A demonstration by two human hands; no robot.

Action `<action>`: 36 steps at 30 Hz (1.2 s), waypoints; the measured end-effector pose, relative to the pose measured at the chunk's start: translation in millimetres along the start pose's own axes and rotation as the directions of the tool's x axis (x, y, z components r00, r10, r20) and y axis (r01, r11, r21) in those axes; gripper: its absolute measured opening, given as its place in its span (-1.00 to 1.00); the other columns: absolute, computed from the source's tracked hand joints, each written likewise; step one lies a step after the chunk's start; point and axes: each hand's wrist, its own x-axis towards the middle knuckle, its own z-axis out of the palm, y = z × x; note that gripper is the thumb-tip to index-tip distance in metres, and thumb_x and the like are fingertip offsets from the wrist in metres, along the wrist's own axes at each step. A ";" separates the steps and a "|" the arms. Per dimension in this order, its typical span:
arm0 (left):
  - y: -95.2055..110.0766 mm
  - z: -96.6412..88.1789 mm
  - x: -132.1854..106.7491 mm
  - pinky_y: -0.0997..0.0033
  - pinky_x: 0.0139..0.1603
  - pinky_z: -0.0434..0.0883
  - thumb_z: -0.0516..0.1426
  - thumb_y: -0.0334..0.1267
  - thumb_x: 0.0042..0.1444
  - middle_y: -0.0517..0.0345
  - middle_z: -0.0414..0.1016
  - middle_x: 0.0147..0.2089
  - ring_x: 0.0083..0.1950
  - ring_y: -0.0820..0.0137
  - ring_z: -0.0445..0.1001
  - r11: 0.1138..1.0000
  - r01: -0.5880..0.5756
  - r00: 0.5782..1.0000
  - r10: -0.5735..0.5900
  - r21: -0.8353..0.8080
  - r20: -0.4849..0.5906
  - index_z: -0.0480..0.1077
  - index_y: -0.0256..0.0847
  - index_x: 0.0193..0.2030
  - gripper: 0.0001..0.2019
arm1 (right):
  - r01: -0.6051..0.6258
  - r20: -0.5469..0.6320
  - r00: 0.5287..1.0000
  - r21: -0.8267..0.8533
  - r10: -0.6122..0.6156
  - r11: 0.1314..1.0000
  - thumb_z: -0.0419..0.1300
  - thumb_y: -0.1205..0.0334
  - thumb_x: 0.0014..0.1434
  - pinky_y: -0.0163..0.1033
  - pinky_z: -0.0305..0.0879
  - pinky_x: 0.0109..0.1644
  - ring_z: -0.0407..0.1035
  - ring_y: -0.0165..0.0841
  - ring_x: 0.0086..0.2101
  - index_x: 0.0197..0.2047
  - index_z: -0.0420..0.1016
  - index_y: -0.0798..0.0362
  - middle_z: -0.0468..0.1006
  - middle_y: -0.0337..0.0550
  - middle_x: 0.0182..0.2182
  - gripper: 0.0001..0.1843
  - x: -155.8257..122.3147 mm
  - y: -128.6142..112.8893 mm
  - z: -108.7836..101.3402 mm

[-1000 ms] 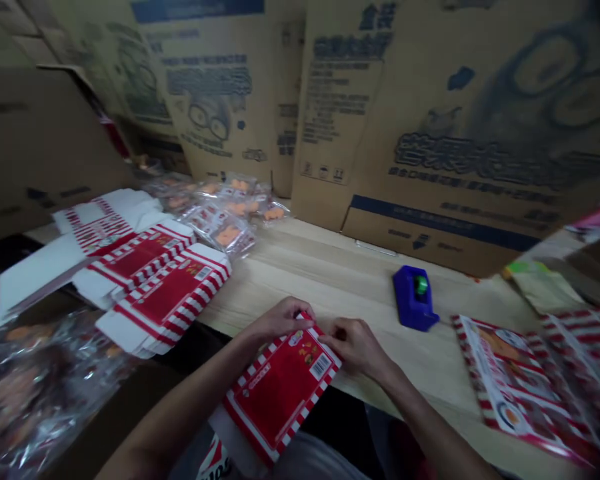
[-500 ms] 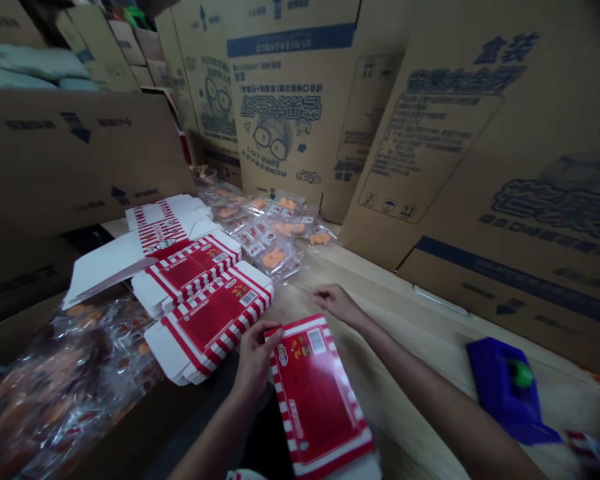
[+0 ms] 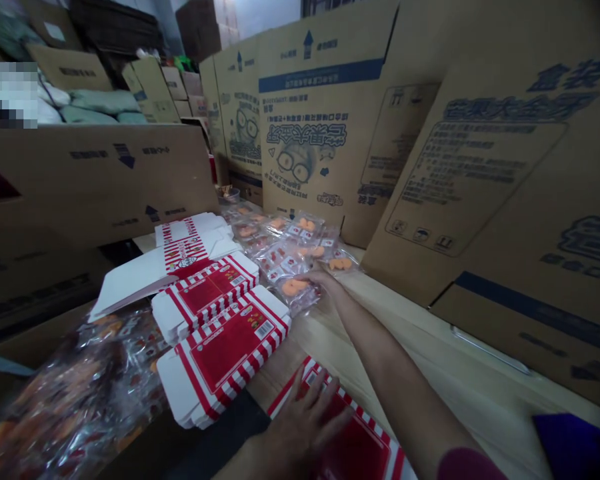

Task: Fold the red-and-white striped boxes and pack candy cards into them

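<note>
- Red-and-white carton (image 3: pixel 353 427) lay flat at the near edge of the table, cut off by the bottom of my view, and there went my left hand (image 3: pixel 305 423), pressed on it palm down, fingers spread wide, gripping nothing!
- Over to my right hand (image 3: pixel 320 280), out across the wooden table top (image 3: pixel 430 313) in a maroon sleeve (image 3: pixel 467 463), fingers drawn narrow on a clear packet (image 3: pixel 295 290) with an orange piece inside; pinching it or just touching, I couldn't tell.
- More clear packets (image 3: pixel 290 243) lay heaped just beyond it.
- Two folded red-striped cartons (image 3: pixel 223 357) sat beside my left hand, an opened white carton blank (image 3: pixel 190 253) behind them.
- Bulging plastic bag (image 3: pixel 70 393) of orange pieces on my left, blue tape dispenser (image 3: pixel 573 447) cut off at right, printed cardboard boxes (image 3: pixel 305 127) standing along the back!
</note>
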 end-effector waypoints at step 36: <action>1.5 -29.7 -13.5 -0.33 0.33 -0.20 0.27 -0.01 -0.36 -0.47 0.10 0.34 0.35 -0.24 0.04 0.981 0.119 0.977 -0.143 0.154 0.157 0.05 -0.41 0.37 0.09 | 0.022 -0.397 0.884 -0.491 -0.246 0.871 0.07 0.17 0.24 -0.29 0.32 -0.19 0.48 -0.30 -0.28 -0.32 0.47 0.05 0.58 -0.12 -0.32 -0.79 -417.8 -22.7 -208.0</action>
